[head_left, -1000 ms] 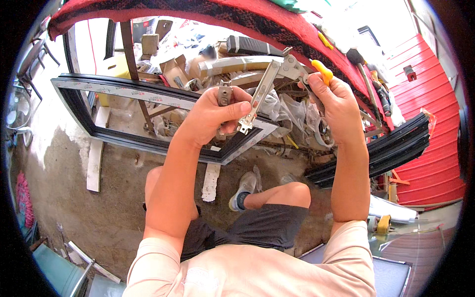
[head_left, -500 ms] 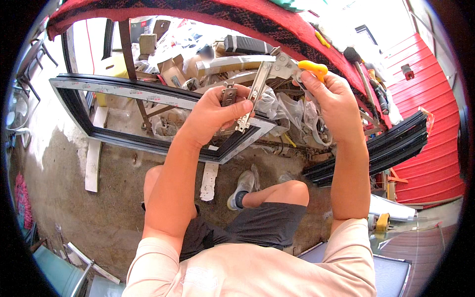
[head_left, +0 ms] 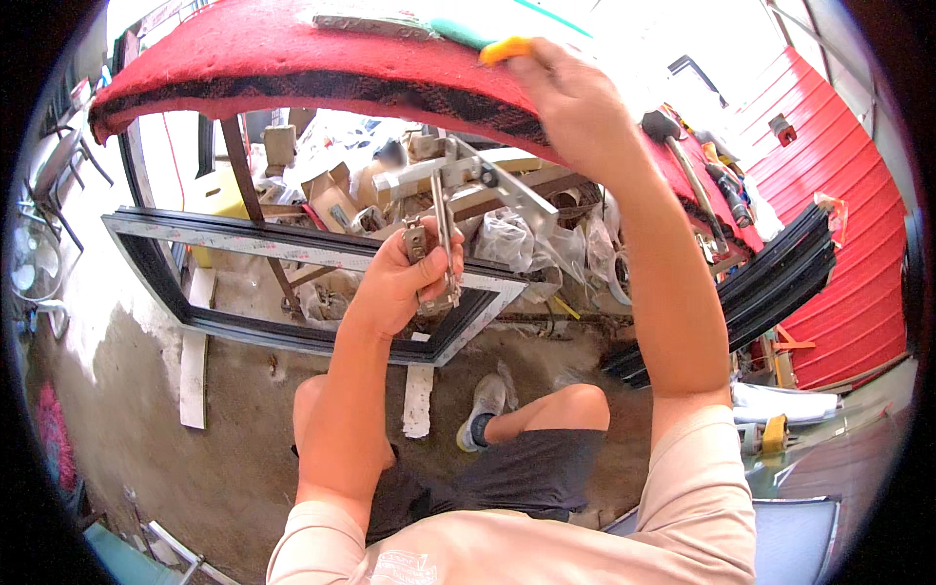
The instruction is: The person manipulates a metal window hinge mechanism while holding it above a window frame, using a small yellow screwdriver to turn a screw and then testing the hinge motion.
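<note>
My left hand (head_left: 395,288) is closed around a silver window hinge (head_left: 445,210) with jointed flat arms. One arm sticks out to the right over the clutter behind it. A small metal bracket piece (head_left: 415,241) shows at the same hand's fingers. My right hand (head_left: 585,112) is stretched up over the red cloth-covered table (head_left: 263,49). Its fingers are closed on a tool with a yellow-orange handle (head_left: 505,49), slightly blurred; the rest of the tool is hidden. Below the left hand leans a black window frame (head_left: 273,327) with protective film.
A hammer (head_left: 682,161) and a power tool (head_left: 726,190) lie at the table's right edge. Black profiles (head_left: 780,283) jut out at the right. Plastic bags (head_left: 507,239) and scraps fill the space under the table. White strips (head_left: 418,400) lie under the frame.
My right hand has moved away from the hinge, up and left over the table with the yellow-handled tool. My left hand has shifted slightly left and down with the hinge, whose arms have swung.
</note>
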Tool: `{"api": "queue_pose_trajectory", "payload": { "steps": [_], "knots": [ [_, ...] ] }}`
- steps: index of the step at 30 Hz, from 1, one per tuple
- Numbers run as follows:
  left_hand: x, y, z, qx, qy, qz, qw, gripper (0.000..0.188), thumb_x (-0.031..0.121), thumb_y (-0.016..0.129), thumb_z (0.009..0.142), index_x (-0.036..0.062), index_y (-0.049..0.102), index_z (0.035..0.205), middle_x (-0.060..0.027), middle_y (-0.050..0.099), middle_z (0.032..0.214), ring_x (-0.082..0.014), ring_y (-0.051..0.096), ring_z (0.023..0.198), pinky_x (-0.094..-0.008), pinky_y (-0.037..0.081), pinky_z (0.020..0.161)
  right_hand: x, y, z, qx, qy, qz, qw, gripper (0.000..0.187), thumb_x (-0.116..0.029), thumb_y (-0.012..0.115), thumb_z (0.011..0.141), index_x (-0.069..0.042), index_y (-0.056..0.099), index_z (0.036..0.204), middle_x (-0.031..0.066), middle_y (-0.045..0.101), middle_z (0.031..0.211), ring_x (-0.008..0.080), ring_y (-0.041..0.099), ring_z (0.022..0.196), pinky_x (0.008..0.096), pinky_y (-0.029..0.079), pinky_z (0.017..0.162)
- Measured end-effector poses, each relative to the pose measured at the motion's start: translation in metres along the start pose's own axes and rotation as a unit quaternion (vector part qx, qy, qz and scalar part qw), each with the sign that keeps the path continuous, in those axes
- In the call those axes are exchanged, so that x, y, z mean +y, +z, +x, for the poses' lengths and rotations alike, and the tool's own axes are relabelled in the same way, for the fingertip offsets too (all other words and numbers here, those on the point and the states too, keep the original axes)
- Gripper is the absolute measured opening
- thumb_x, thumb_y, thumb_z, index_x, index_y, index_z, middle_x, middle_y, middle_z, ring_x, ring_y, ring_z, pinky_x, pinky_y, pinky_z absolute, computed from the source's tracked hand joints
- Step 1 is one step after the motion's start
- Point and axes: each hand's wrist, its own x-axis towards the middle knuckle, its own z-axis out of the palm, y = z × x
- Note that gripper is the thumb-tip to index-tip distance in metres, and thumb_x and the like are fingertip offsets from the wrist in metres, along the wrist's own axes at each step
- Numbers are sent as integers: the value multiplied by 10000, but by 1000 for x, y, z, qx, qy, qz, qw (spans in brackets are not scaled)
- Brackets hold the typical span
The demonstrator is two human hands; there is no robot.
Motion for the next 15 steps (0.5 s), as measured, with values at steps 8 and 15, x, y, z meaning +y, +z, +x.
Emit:
{"api": "queue_pose_trajectory", "payload": {
  "steps": [8, 15],
  "knots": [
    [-5, -1, -4, -77, 83, -75, 991, 552, 342, 824, 947, 45, 604, 1357, -40, 666, 893, -114, 575, 805, -206, 336, 538, 53, 55, 26, -52, -40, -51, 997, 368, -303, 549, 1081, -134, 696, 1373, 152, 671, 1300, 350, 569, 1311, 431, 418, 1145],
    [0, -20, -2, -149, 133, -160, 967, 514, 262, 748, 1010, 136, 552, 1468, -6, 592, 932, -167, 550, 866, -232, 457, 629, 51, 47, 10, 139, -23, -126, 982, 320, -297, 633, 1000, -96, 759, 1214, 181, 724, 1193, 390, 644, 1182, 494, 490, 1066]
  ]
}}
